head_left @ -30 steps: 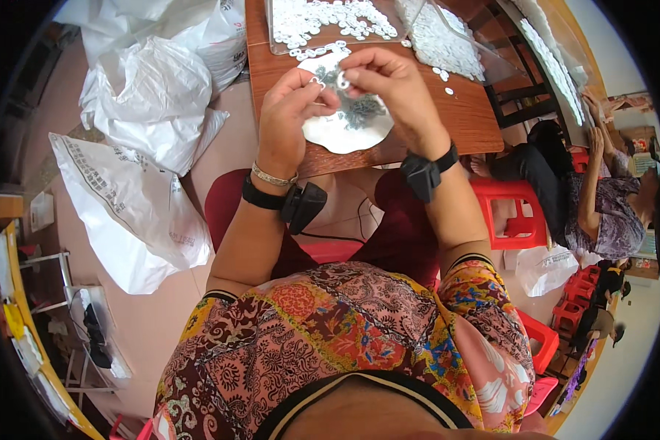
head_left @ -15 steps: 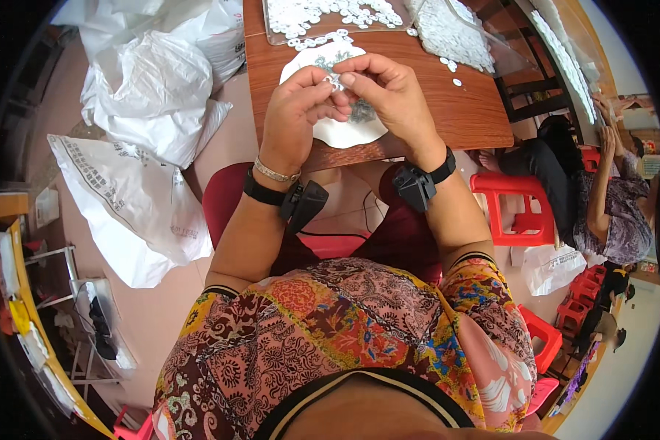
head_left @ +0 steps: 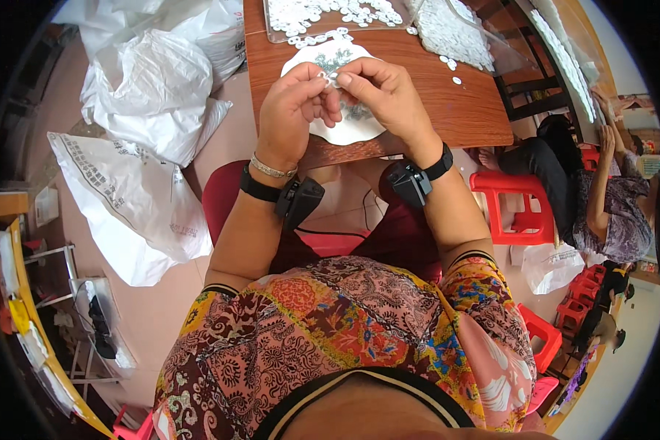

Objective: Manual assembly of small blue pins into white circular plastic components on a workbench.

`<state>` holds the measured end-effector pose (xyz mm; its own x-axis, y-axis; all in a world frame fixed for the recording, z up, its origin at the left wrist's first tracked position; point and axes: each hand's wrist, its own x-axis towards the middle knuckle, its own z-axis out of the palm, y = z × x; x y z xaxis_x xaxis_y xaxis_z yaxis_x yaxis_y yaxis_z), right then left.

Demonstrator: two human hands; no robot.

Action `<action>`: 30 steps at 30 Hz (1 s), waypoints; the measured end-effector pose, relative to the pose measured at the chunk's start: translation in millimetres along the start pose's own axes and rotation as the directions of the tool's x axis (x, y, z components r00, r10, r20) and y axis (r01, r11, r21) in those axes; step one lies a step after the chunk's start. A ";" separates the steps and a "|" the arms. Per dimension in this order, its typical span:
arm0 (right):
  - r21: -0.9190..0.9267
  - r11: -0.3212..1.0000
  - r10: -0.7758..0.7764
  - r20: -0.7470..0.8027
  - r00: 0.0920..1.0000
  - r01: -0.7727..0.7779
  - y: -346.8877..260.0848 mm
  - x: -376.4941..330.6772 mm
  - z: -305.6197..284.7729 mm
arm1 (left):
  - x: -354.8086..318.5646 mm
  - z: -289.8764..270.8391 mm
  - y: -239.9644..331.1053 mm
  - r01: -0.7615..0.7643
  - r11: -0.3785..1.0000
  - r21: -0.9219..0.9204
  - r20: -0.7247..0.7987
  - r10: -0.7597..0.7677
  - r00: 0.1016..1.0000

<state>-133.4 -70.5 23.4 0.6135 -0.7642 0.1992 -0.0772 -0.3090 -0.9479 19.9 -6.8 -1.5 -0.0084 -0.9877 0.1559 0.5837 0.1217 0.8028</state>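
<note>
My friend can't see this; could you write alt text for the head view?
A person's left hand and right hand hold small white pieces close together, above a white wavy-edged dish on a brown table. More white pieces lie in a clear tray beyond; white sacks at left.

The white pieces [head_left: 331,76] look like smooth plastic, the tabletop [head_left: 455,110] glossy grained wood, the sack [head_left: 147,92] crinkled plastic.

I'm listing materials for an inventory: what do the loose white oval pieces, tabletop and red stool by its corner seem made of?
White oval pieces: probably moulded plastic, given their uniform shape; finish too small to tell.
Tabletop: brown wood or wood-look laminate with a sheen; grain streaks show.
Red stool: likely plastic, semi-gloss, from its even colour and moulded openings.
</note>
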 end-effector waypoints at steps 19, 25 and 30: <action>0.380 0.908 0.163 0.073 0.984 -0.179 -3.8 0.8 -11.1 | -1.4 8.1 -0.3 0.002 0.970 0.242 -0.157 0.037 0.987; 0.236 0.970 0.050 0.020 0.999 -0.054 -10.2 -1.6 -10.5 | -0.4 6.6 -3.4 0.012 0.946 0.324 -0.201 0.057 0.978; 0.158 0.987 0.020 -0.020 1.000 -0.017 -14.5 -4.0 -6.9 | -1.7 8.8 -3.2 0.014 0.941 0.338 -0.207 0.060 0.976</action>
<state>-140.1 -66.9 38.1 0.5957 -0.7816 0.1848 0.0378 -0.2025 -0.9785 11.0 -4.6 0.8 0.1952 -0.9774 0.0815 0.2744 0.1342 0.9522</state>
